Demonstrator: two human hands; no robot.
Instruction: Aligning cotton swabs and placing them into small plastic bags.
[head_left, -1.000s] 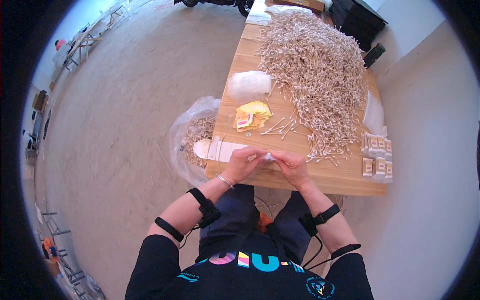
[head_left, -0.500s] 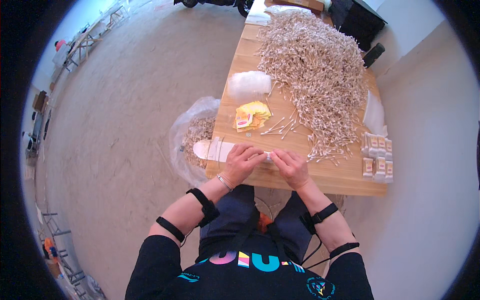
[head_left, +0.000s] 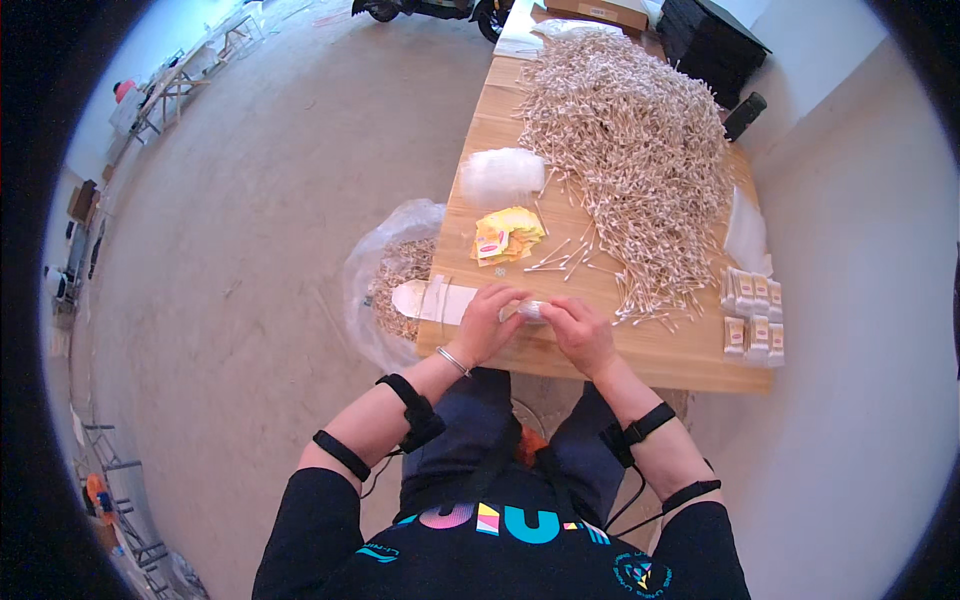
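At the table's near edge, my left hand and my right hand meet with a small clear plastic packet between them. Thumb and fingers of my left hand curve round the packet's left end. My right fingers pinch its right end; what is inside is hard to make out. Just left of my left hand, a flat white strip with a rounded end juts past the table's left edge. Beyond my hands lie a few loose cotton swabs and a pile of yellow cards.
A large heap of cotton swabs covers much of the wooden table. Clear bags lie at its left side, filled packs at its right. Below the left edge stands a plastic sack of swabs. A wall rises at right.
My left fingers have lifted and spread a little round the packet, so more of its shiny plastic shows. My right hand stays nearly in place. The view has shifted slightly.
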